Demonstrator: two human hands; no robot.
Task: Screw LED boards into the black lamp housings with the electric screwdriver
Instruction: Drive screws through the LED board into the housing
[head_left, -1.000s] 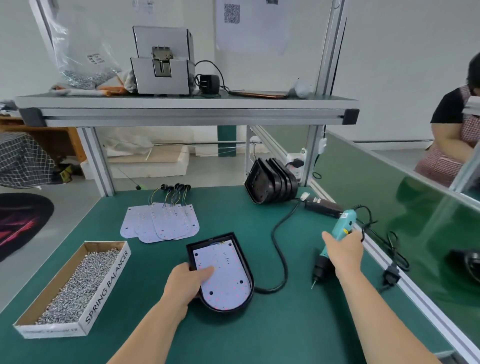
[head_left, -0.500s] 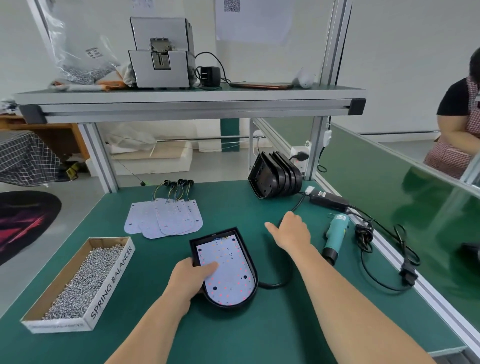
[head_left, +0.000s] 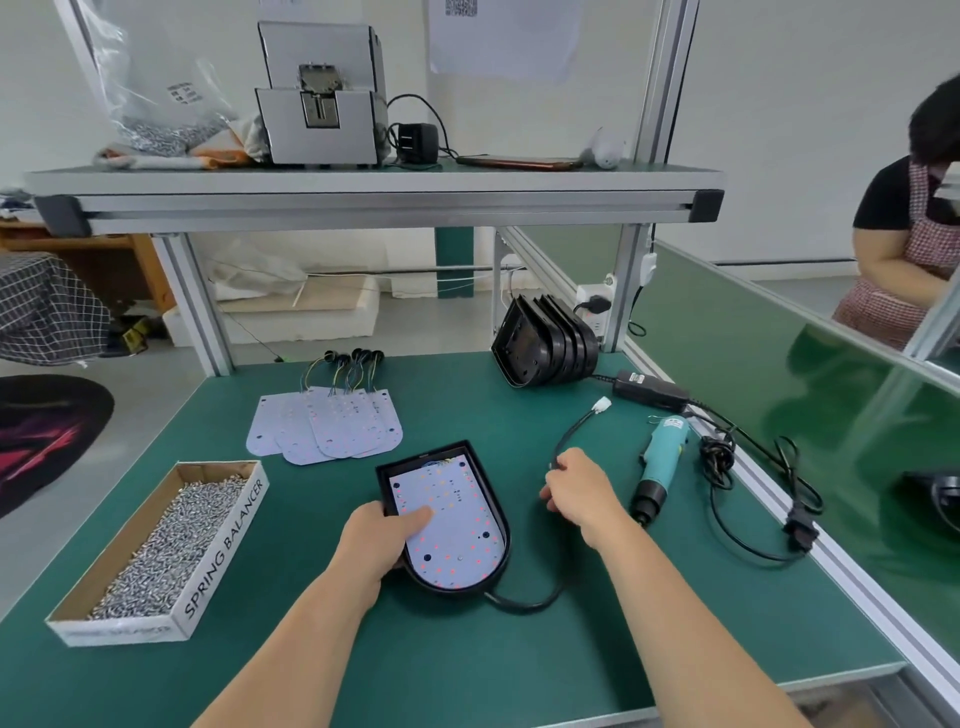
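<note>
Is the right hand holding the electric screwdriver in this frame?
No: the electric screwdriver lies on the table beside the right hand, which grips the black cable.

White LED board (head_left: 453, 525) seated in black housing (head_left: 451, 590) — teal screwdriver (head_left: 661, 466) lying flat, right.

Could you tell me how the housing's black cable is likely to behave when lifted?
The black cable probably flops: it lies in loose curves. Its white connector would likely dangle. Tugging could drag the lamp housing, though the left hand holds it.
</note>
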